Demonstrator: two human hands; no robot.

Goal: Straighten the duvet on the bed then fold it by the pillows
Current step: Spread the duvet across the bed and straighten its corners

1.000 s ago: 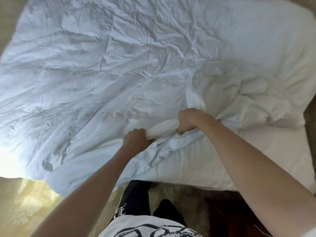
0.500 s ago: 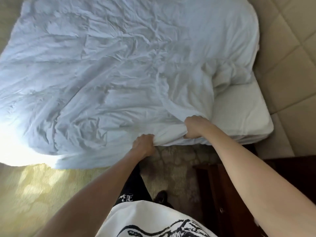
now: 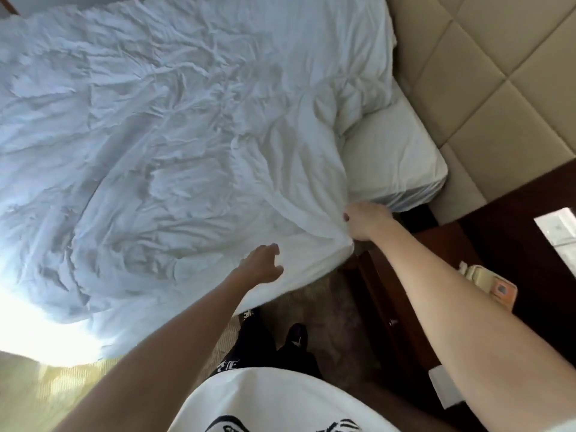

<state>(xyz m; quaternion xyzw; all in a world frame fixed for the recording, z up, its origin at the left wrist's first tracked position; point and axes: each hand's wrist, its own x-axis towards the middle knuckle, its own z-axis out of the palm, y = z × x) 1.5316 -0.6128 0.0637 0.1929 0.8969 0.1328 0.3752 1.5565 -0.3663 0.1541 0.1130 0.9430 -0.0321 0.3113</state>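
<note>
A: Which step is shown, and where is the material?

B: Straightening, by my reading; the duvet (image 3: 174,145) lies spread and creased over the bed (image 3: 399,163), its near corner hanging off the side edge; the right hand (image 3: 364,224) has its grip closed on that corner, fingers bunching the cloth; the left hand (image 3: 260,266) hovers at the hanging edge, fingers spread and relaxed, holding nothing.

A: What does the next move call for?

B: Probably a second grip by the left hand further along the edge, then a pull toward the headboard (image 3: 486,73); bare mattress shows at that end; no pillows can be made out, though the bunched folds there may hide one.

A: Edges and room?

B: The nightstand (image 3: 498,251), carrying a telephone (image 3: 481,280), stands just beside the right forearm; the carpet (image 3: 321,310) strip between is narrow; leftward the bedside is open.
</note>
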